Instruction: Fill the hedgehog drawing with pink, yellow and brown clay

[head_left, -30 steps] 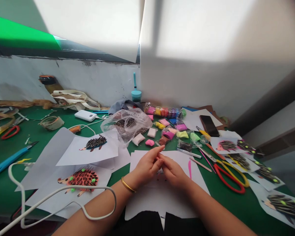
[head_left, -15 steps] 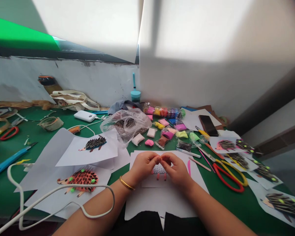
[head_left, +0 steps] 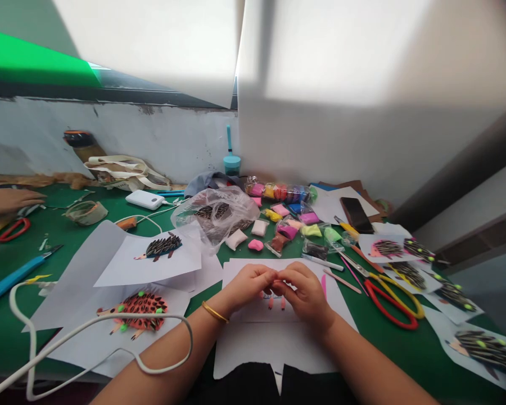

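My left hand (head_left: 248,284) and my right hand (head_left: 307,293) meet fingertip to fingertip over a small hedgehog figure (head_left: 271,302) on a white paper sheet (head_left: 278,343). Only the figure's pink legs show below my fingers; its body is hidden. Both hands are pinched closed on it, and whether anything small lies between the fingertips is hidden. A gold bangle sits on my left wrist.
Nearby are a plastic bag of seeds (head_left: 217,214), coloured clay packets (head_left: 290,228), a phone (head_left: 356,214) and red-and-yellow scissors (head_left: 390,306). Finished hedgehog pictures (head_left: 141,306) lie to the left and right. A white cable (head_left: 109,332) loops over my left forearm. Another person's hand (head_left: 8,199) rests at the far left.
My hands came down from just above the sheet onto the figure and now cover its body. Another person's hand has come into view at the far left.
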Available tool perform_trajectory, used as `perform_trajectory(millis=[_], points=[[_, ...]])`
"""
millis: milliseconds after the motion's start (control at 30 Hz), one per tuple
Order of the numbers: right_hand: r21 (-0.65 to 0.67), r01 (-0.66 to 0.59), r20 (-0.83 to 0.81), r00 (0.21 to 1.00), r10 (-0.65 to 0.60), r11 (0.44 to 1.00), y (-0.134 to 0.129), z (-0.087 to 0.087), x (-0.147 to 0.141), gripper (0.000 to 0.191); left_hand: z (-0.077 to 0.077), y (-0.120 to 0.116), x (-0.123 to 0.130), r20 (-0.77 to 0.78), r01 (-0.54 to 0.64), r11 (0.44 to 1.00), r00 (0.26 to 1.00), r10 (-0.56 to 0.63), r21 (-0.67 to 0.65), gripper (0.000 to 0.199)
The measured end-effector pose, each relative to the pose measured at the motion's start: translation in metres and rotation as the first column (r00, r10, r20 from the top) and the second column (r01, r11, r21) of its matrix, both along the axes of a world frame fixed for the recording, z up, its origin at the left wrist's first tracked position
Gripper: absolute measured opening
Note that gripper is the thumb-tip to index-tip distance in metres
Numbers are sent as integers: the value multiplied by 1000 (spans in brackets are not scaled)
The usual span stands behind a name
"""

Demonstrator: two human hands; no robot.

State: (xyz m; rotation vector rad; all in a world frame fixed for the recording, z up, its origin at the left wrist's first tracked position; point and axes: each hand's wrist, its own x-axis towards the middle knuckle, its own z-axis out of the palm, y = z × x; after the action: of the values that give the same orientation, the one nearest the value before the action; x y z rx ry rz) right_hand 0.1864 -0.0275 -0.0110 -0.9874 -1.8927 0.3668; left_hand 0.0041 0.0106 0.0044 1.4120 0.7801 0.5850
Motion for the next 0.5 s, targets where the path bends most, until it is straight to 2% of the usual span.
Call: perform_trajectory(millis=[100, 200, 333, 500], points=[[-11, 36, 45, 998, -36, 999, -1, -1, -1, 11, 4, 1, -6, -2, 14, 995, 1000, -14, -103, 42], [-41, 82, 62, 995, -80, 996, 0, -3, -2, 17, 2, 3, -8, -6, -25, 991, 1000, 25, -134, 36], [-80, 78, 63, 995, -73, 994, 4, -6, 1, 22, -6, 6, -5, 8, -129, 987, 991, 130, -98, 34], [-119, 57, 44, 998, -52, 991, 8, -9, 7, 17, -6, 11, -3, 56, -323, 945, 946, 321, 47, 31]])
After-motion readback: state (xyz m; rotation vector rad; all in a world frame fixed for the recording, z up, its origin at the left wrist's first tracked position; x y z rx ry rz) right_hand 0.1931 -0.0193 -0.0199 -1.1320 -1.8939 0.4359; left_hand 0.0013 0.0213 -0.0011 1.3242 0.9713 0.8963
